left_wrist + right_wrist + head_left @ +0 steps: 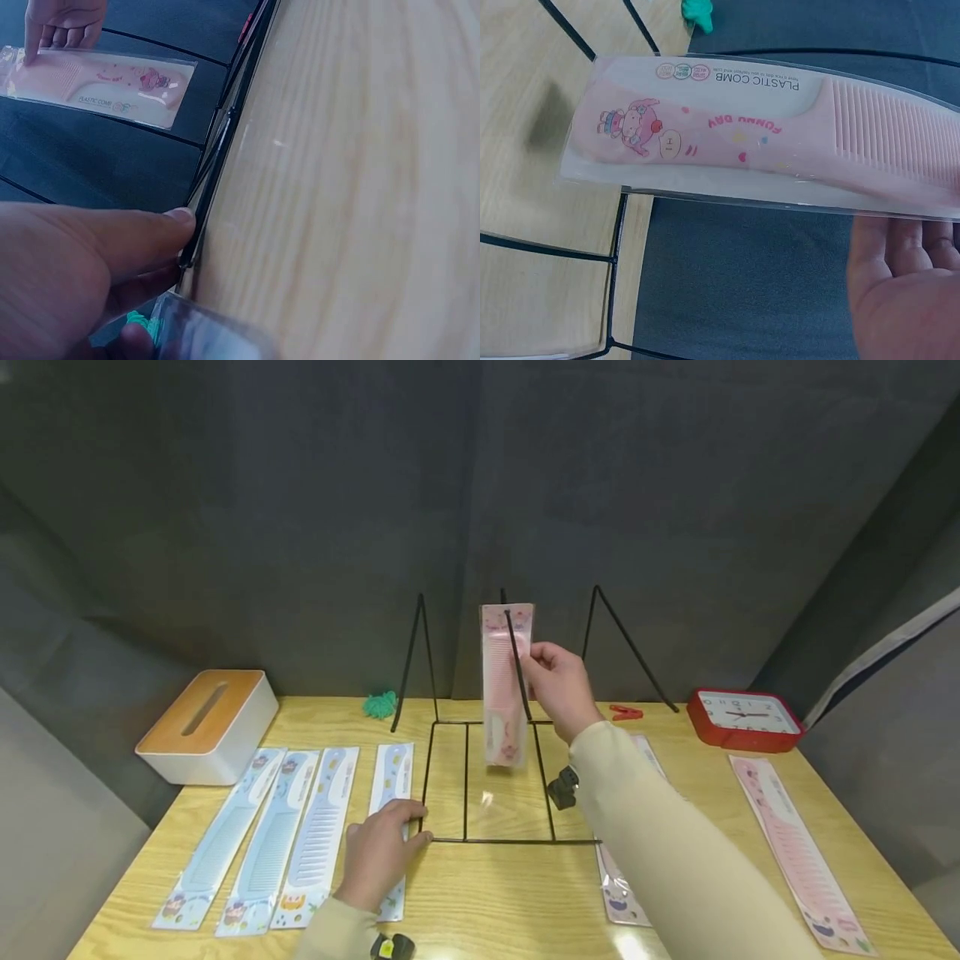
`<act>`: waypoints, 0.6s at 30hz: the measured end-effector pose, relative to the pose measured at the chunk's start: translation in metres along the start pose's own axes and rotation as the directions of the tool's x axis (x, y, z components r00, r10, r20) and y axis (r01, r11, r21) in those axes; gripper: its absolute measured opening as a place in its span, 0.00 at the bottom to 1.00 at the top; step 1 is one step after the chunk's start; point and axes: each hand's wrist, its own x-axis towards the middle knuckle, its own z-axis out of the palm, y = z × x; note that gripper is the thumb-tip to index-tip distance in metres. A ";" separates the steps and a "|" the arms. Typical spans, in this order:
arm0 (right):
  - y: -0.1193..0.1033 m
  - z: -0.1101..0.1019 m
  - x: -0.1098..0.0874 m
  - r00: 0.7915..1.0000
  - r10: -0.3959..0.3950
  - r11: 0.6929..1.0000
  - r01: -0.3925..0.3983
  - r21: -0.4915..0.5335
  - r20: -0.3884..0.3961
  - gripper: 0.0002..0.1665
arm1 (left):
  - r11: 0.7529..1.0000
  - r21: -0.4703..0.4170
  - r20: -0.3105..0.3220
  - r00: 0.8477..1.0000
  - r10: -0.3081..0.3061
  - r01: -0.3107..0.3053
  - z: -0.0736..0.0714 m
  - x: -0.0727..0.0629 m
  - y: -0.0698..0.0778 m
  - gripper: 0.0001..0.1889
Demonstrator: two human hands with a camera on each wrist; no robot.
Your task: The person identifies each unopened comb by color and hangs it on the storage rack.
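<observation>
My right hand [558,681] pinches the edge of a packaged pink comb [504,693] with thumb and fingers. The package stands upright at the middle prong of a black wire rack [510,841], and one wire of that prong runs down across its front from near the top hole. In the right wrist view the packaged comb [727,135] shows its handle with a printed cartoon. My left hand [381,852] grips the rack's front left corner; the thumb and a finger meet the wire in the left wrist view. Under this hand lies a packaged blue comb [392,777].
Several packaged blue combs [255,852] lie on the left. Packaged pink combs [798,852] lie on the right, one partly behind my right arm. A tissue box [206,727], green bundle [380,704], red clip [626,712] and red clock [744,718] stand or lie farther back.
</observation>
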 end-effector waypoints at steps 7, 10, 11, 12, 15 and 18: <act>-0.005 0.001 0.014 0.999 0.046 0.999 -0.046 0.020 0.009 0.13 | 1.000 0.003 0.002 1.000 0.001 -0.001 0.002 0.000 -0.002 0.18; -0.003 0.000 0.015 0.998 0.059 0.998 -0.059 0.024 0.021 0.14 | 1.000 0.001 0.002 1.000 0.006 -0.006 0.001 0.000 -0.001 0.18; -0.002 -0.001 0.014 0.998 0.060 0.998 -0.061 0.015 0.027 0.14 | 1.000 0.001 0.003 1.000 0.006 -0.006 0.000 0.000 -0.001 0.18; -0.001 -0.002 0.014 0.998 0.058 0.998 -0.058 -0.001 0.030 0.15 | 1.000 0.001 0.004 1.000 0.005 -0.005 0.000 0.000 0.000 0.18; 0.005 -0.007 0.011 0.998 0.034 0.998 -0.032 -0.047 0.045 0.20 | 1.000 -0.004 0.004 1.000 0.002 -0.002 -0.001 -0.001 0.001 0.18; 0.009 -0.015 0.007 0.998 -0.005 0.998 0.009 -0.063 0.062 0.23 | 1.000 -0.006 0.002 1.000 0.002 -0.002 -0.001 -0.001 0.001 0.18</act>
